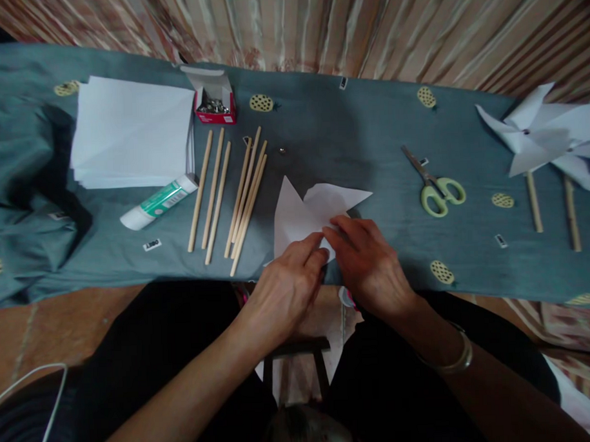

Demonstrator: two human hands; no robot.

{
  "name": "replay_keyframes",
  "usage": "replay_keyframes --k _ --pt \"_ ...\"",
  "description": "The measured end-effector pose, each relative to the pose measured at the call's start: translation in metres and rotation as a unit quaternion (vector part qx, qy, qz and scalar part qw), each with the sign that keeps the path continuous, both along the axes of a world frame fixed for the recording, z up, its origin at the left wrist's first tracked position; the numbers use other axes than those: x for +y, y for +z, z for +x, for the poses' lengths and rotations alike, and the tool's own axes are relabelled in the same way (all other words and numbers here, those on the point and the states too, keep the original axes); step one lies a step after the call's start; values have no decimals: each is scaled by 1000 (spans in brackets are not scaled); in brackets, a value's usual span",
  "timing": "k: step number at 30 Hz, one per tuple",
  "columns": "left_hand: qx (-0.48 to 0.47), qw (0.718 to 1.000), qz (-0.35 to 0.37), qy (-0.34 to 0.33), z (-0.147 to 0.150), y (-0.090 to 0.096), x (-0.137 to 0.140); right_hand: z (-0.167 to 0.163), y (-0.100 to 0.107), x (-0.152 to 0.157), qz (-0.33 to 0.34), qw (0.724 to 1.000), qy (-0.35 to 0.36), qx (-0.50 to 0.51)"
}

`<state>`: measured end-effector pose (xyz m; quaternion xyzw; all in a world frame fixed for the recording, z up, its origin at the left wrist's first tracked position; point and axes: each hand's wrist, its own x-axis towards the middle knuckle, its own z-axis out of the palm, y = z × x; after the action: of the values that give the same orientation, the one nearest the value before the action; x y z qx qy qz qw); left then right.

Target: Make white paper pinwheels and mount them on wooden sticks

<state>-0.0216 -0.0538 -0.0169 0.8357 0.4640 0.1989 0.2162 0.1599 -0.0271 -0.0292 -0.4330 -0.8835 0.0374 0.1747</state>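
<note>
A white paper pinwheel (299,217) with pointed blades lies at the near edge of the cloth, partly covered by my hands. My left hand (294,269) has its fingers bent together on the near side of the paper, gripping it. My right hand (368,257) holds the paper from the right, thumb and fingers closed on it close to my left fingertips. Just beyond the paper, a small shiny metal pin (282,150) rests on the cloth. Several wooden sticks (246,203) lie to the left of the paper.
Scissors (434,187) with green handles lie to the right. Finished paper pinwheels (529,132) on sticks are at the far right. On the left are a stack of white paper (132,133), a glue stick (159,201) and an open red box (216,114) of metal pins.
</note>
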Motion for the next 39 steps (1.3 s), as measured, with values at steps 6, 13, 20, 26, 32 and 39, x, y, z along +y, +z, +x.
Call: replay_keyframes --k 6,13,20,26,32,39 --pt "-10 1000 -11 2 -1 -2 0 -13 0 0 27 1000 4 -6" --pt "1 1000 -28 1 0 0 2 -11 -6 2 29 999 13 34" --pt "13 1000 4 0 -1 -3 0 8 -5 5 -84 981 -19 173" --pt "22 1000 -10 -9 -1 0 3 5 0 10 -84 984 -13 156" --pt "41 998 -40 -9 3 9 8 2 4 14 -63 987 -12 144" --pt "41 998 -44 -7 3 10 7 -11 14 52 1 980 -67 188"
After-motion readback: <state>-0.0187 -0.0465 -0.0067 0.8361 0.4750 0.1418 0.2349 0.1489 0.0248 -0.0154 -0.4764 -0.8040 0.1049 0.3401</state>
